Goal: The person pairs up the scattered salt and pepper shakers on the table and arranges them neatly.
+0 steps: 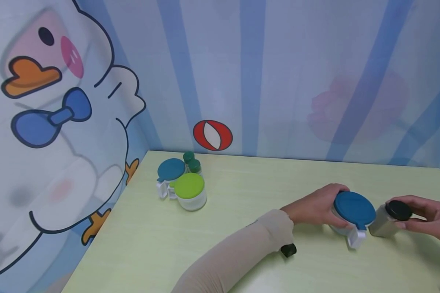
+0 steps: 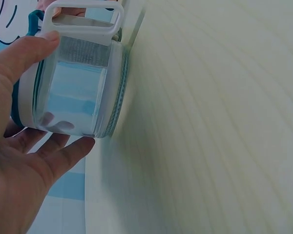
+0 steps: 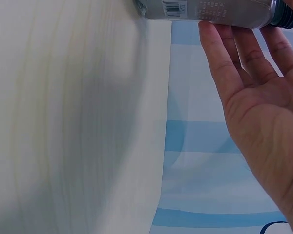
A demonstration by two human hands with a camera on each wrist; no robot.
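Observation:
On the right side of the table my left hand (image 1: pixel 320 205) grips a clear jar (image 2: pixel 73 92) with a blue lid (image 1: pixel 355 208) and a white handle (image 1: pixel 356 237). Thumb and fingers lie on opposite sides of the jar in the left wrist view. Just to its right, my right hand (image 1: pixel 427 217) holds a black-capped shaker bottle (image 1: pixel 383 221) by its upper part, between thumb and fingers. Greyish contents show through the bottle, and a barcode label (image 3: pixel 174 9) is on its side. The bottle stands close beside the jar; whether they touch I cannot tell.
At the table's back left stand a second blue-lidded jar (image 1: pixel 171 170), a green-lidded jar (image 1: pixel 190 192) and two small green-capped bottles (image 1: pixel 194 166), grouped closely. A printed cloth wall (image 1: pixel 286 81) rises behind the table's back edge.

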